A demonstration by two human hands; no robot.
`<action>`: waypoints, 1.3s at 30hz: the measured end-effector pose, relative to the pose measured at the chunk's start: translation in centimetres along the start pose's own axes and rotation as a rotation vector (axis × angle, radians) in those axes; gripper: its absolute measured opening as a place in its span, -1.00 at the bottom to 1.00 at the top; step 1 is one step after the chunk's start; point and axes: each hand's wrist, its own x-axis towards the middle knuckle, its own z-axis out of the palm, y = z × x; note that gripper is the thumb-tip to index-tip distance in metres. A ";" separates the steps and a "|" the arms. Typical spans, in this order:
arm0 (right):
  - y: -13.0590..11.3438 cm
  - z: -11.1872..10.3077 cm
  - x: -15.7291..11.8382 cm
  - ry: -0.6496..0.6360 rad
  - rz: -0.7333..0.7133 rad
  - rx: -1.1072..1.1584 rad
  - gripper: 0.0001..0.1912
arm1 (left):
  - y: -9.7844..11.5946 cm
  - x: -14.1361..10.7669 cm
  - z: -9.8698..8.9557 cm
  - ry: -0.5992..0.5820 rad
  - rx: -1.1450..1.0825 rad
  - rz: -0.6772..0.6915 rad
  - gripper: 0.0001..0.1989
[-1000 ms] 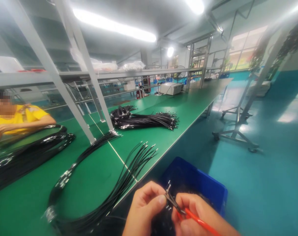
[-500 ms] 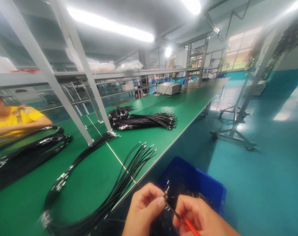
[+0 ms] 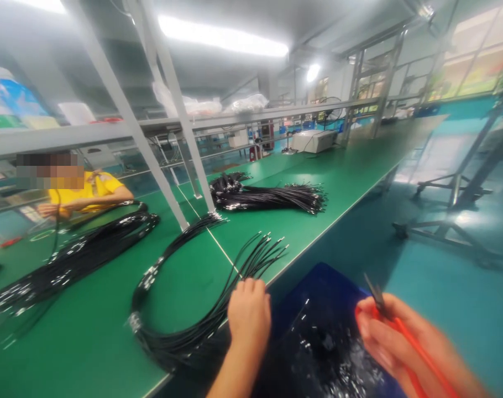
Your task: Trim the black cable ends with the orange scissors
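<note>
My left hand is closed over the black cables near their loose ends, at the table's front edge. The cables curve in a bundle on the green table, with pale tips fanned out beyond my fingers. Wrapped around red-handled scissors, my right hand is held to the right of the blue bin. The dark, pointed blades stick up past the fingers, apart from the cables. Part of the handles is hidden in the palm.
Black scraps with shiny bits lie in the bin. Another cable bundle rests farther along the table, and a long coil lies left. Shelf posts rise from the table. A person in yellow sits across. A wheeled stand is right.
My hands have moved apart. The left has left the small piece held near the blade and reached the cable bundle; the right has moved right with the scissors. The view has turned left.
</note>
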 end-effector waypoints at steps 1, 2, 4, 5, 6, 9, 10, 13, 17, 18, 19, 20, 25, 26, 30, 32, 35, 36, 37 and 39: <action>0.0 0.1 0.0 -0.017 0.002 -0.001 -0.62 | -1.1 0.4 -0.3 0.013 0.047 -0.040 -0.82; 0.0 0.2 0.0 -0.038 0.001 -0.003 -0.64 | -2.0 0.8 -0.6 0.012 0.077 -0.066 -0.83; 0.1 0.2 0.2 -0.070 -0.013 -0.006 -0.66 | -3.3 1.2 -1.0 -0.003 0.104 -0.091 -0.87; 0.3 0.2 0.4 -0.073 -0.021 -0.005 -0.67 | -3.6 1.3 -1.3 -0.017 0.098 -0.099 -0.88; 0.5 0.2 0.6 -0.062 -0.027 0.006 -0.67 | -3.6 1.4 -1.5 -0.033 0.079 -0.108 -0.88; 1.1 0.1 1.2 -0.003 -0.061 0.089 -0.66 | -2.3 1.8 -2.6 -0.089 -0.039 -0.111 -0.87; 1.4 0.2 1.3 0.016 -0.078 0.110 -0.67 | -1.4 1.9 -3.0 -0.107 -0.089 -0.089 -0.85; 1.8 0.4 1.3 0.050 -0.124 0.138 -0.70 | 2.0 1.8 -4.1 -0.161 -0.294 0.039 -0.81; 2.1 1.1 1.0 0.046 -0.141 0.132 -0.72 | 5.4 0.6 -4.3 -0.132 -0.742 0.276 -0.92; 2.2 1.3 0.9 0.050 -0.150 0.135 -0.70 | 5.7 0.3 -4.1 -0.112 -0.802 0.311 -0.91; 2.2 1.5 0.8 0.057 -0.164 0.142 -0.69 | 5.7 -0.1 -3.7 -0.106 -0.849 0.324 -0.89; 2.2 1.7 0.7 0.067 -0.181 0.153 -0.67 | 5.6 -0.3 -3.2 -0.119 -0.900 0.315 -0.89; 2.0 2.7 -0.3 0.108 -0.205 0.206 -0.65 | 3.7 -1.2 -1.0 -0.360 -1.132 0.155 -0.84; 1.9 2.9 -0.5 0.102 -0.197 0.216 -0.65 | 3.5 -1.4 -0.8 -0.376 -1.145 0.146 -0.83; 1.9 3.3 -0.7 0.067 -0.161 0.252 -0.65 | 3.3 -1.7 -0.9 -0.364 -1.127 0.144 -0.83; 2.0 3.3 -0.6 0.065 -0.138 0.260 -0.64 | 3.5 -1.9 -1.0 -0.347 -1.115 0.115 -0.83; 2.0 3.1 -0.6 0.061 -0.091 0.246 -0.63 | 3.7 -2.2 -0.9 -0.366 -1.204 0.023 -0.81; 2.0 3.1 -0.6 0.053 -0.074 0.234 -0.63 | 3.7 -2.4 -0.8 -0.384 -1.263 -0.008 -0.79; 1.9 3.1 -0.7 0.042 -0.059 0.222 -0.64 | 3.7 -2.5 -0.7 -0.407 -1.325 -0.031 -0.76; 1.8 3.1 -0.9 0.021 -0.038 0.201 -0.66 | 3.7 -2.7 -0.5 -0.442 -1.438 -0.055 -0.70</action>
